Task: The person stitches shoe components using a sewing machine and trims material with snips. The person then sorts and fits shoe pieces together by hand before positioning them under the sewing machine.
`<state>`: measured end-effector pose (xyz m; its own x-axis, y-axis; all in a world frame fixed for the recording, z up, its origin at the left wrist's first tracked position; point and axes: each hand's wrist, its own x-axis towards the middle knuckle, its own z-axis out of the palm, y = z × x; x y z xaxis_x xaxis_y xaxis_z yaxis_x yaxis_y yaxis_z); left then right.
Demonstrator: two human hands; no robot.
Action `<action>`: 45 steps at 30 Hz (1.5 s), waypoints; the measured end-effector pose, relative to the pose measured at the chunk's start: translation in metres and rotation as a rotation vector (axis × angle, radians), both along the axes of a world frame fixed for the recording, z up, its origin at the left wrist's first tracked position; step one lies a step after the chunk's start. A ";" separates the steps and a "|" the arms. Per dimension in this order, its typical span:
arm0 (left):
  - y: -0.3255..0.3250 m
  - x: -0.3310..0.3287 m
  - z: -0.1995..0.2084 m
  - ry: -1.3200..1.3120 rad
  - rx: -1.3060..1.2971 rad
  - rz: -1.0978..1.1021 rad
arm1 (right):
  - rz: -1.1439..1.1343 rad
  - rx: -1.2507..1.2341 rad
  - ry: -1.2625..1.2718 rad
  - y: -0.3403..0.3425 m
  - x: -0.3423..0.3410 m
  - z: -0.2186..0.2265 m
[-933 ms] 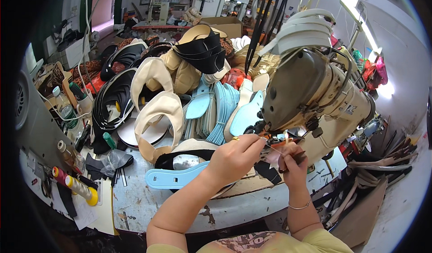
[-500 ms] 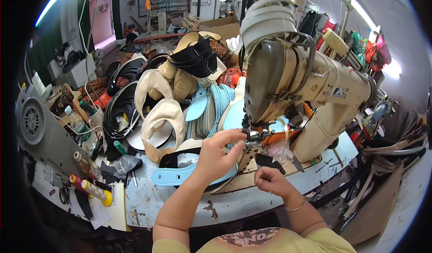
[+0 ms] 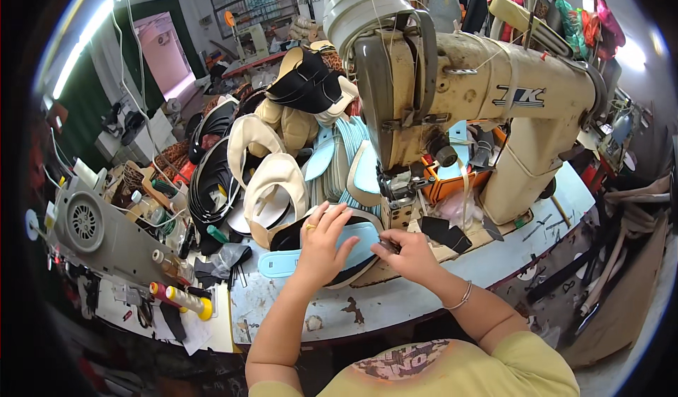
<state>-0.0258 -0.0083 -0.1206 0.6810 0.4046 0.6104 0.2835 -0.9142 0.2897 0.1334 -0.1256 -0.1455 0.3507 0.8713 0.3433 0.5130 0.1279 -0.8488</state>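
My left hand (image 3: 323, 247) lies with fingers apart on a light-blue strap-shaped piece (image 3: 277, 264), which curves along the table edge below the sewing machine's needle area. My right hand (image 3: 409, 256) is closed in a pinch at the right end of that piece. A small dark thing shows at its fingertips, too small to name. Just above and to the right of both hands stands the worn cream sewing machine (image 3: 470, 79). Behind the left hand a cream curved piece with a black lining (image 3: 286, 239) is partly covered by the blue one.
Cream curved pieces (image 3: 275, 178), black strap bundles (image 3: 212, 178) and stacked light-blue pieces (image 3: 339, 150) crowd the back of the table. Thread cones (image 3: 189, 301) and a grey machine housing (image 3: 106, 220) stand at left. A black scrap (image 3: 445, 233) lies right of the needle area.
My left hand has come down from the needle area onto the light-blue piece. The right hand has moved in toward the piece's right end. The whole view has shifted and tilted slightly.
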 end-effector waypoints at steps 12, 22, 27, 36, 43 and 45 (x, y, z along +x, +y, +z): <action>0.028 -0.006 0.031 0.344 -0.279 -0.207 | 0.033 -0.088 0.345 0.009 -0.016 -0.017; 0.033 -0.017 0.043 0.349 -0.337 -0.241 | 0.108 0.024 0.391 0.009 -0.026 -0.012; 0.036 0.003 0.064 0.339 -0.283 -0.312 | 0.036 0.172 0.375 0.013 -0.028 -0.013; 0.054 0.047 0.102 0.471 -0.736 -0.198 | 0.173 0.234 1.217 0.022 -0.031 0.011; 0.068 0.058 0.100 0.535 -0.556 -0.218 | 0.117 0.287 1.240 0.029 -0.039 0.013; 0.073 0.057 0.091 0.482 -0.562 -0.212 | 0.100 0.296 1.233 0.028 -0.039 0.012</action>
